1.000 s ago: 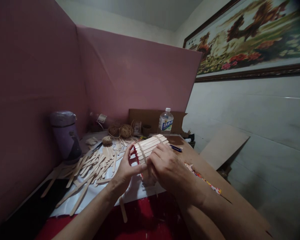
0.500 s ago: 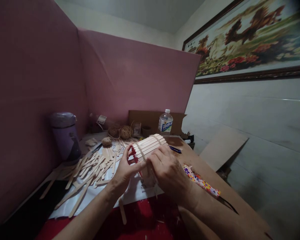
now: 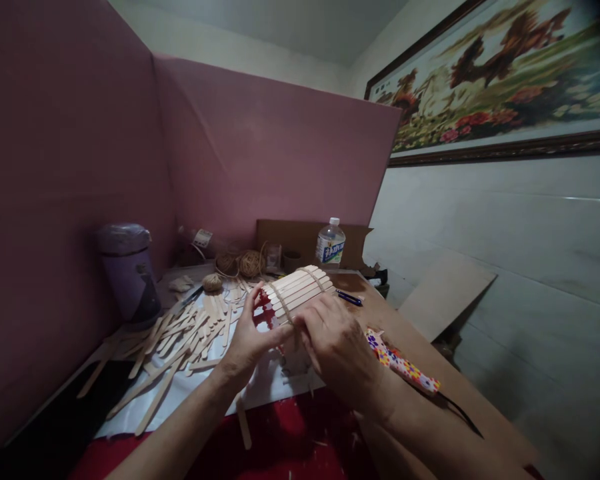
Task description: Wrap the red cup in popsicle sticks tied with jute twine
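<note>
Between my hands is a curved piece made of popsicle sticks (image 3: 296,291) laid side by side, with bands of twine (image 3: 280,298) running across it near both ends. Dark red shows at its left edge. My left hand (image 3: 247,337) grips the left end, thumb along the near side and fingers partly behind it. My right hand (image 3: 333,337) is closed at the near edge, its fingertips pinched by the lower end of the left twine band. Whatever lies inside that pinch is mostly hidden.
Loose popsicle sticks (image 3: 180,340) lie heaped on white paper at left. Twine balls (image 3: 251,263), a bottle (image 3: 331,243) and a purple cylinder (image 3: 130,273) stand behind. At right are a blue pen (image 3: 349,298) and a flower-patterned glue gun (image 3: 403,367) with a black cord.
The stick piece has tilted slightly, and a little more red shows at its left end. Both hands keep nearly the same places on it.
</note>
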{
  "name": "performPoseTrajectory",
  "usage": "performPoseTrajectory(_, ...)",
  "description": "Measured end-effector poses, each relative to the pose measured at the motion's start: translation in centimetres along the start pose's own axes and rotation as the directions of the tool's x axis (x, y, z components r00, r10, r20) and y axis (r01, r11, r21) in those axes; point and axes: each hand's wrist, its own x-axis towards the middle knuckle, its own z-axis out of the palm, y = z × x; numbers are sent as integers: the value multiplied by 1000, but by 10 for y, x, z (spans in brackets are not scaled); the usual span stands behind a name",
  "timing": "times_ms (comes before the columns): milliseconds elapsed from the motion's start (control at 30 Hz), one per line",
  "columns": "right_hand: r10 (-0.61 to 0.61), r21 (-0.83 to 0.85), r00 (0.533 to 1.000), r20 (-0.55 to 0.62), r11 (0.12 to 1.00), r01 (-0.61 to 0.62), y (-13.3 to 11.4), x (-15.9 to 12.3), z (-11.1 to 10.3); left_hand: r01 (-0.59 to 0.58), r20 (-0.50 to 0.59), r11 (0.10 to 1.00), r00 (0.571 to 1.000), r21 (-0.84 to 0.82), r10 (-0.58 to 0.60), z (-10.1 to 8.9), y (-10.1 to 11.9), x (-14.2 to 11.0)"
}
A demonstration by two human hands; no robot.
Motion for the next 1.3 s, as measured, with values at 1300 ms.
performPoseTrajectory(1300,209,-159,974,-82,962,-220,-15,-3,40,46,-153,999,987,-1,-45,2,-2,4)
